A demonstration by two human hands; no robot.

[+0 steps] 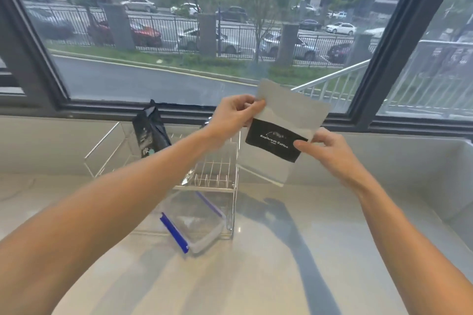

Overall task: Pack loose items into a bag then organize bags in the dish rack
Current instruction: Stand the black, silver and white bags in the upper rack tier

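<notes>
Both hands up in frame centre, holding one flat grey pouch (289,120) in the air above the right end of the dish rack (215,174). Left hand (234,116) grip is pinched on the pouch's upper left edge, thumb and fingertips closed on it. Right hand (325,148) grip pinches the lower right side, thumb lying over the corner of the black label (273,142), which reads "Kopiluwak Coffee". Pouch is tilted, top corner pointing to the upper left, and hangs clear of rack and table (294,250). Rack is white wire, sits left of centre on the pale table below the window (204,33). A black coffee bag (149,130) stands upright in the rack's left part, leaning slightly. Something crinkled and silvery (188,178) lies low in the rack near the centre; too small to tell what it is. A clear zip bag with a blue seal strip (197,220) lies on the table at lower centre, its far end against the rack's front edge; looks empty, though the plastic is hard to read. Both forearms are bare.
</notes>
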